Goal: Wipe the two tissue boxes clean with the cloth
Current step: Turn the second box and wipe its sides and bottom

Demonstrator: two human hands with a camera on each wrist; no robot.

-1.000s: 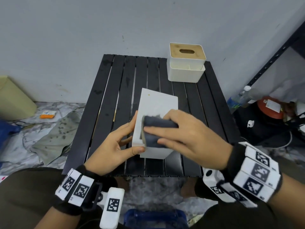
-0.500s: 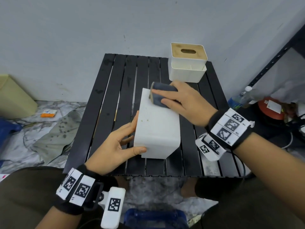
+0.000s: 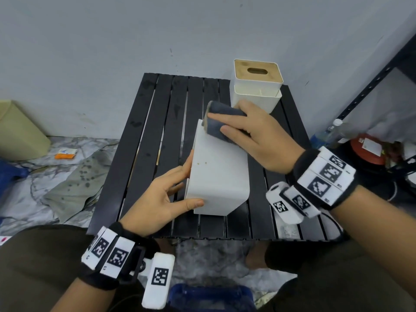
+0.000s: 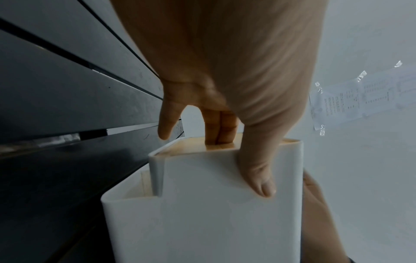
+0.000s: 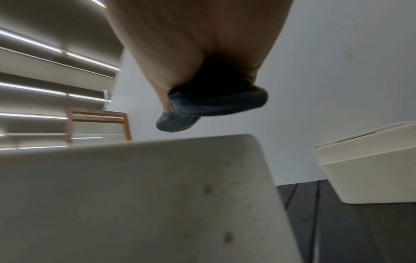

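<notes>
Two tissue boxes sit on the black slatted table (image 3: 144, 140); the near tissue box (image 3: 219, 174) lies on its side at the table's centre with its long axis running near to far, and the far tissue box (image 3: 256, 86) stands upright with its wooden lid up, at the far right edge. I have my left hand (image 3: 157, 203) steadying the near tissue box at its near left corner; the thumb is laid along the near end face, and in the left wrist view the fingers (image 4: 219, 128) press on the wooden lid side, so the hand clamps that corner. My right hand (image 3: 254, 140) has its fingers curled over the folded dark cloth (image 3: 221, 122), holding it at the far end of the box's top face; whether the cloth presses the surface or hovers just above I cannot tell, since the right wrist view shows it apart from the edge. Small brown spots (image 3: 202, 163) remain on the top face near its left edge, nearer to me than the cloth; so I judge the coming stroke should pull along the long axis toward me and slightly left; the right hand, carrying the cloth, is the one for it; the far tissue box waits just beyond its knuckles.
</notes>
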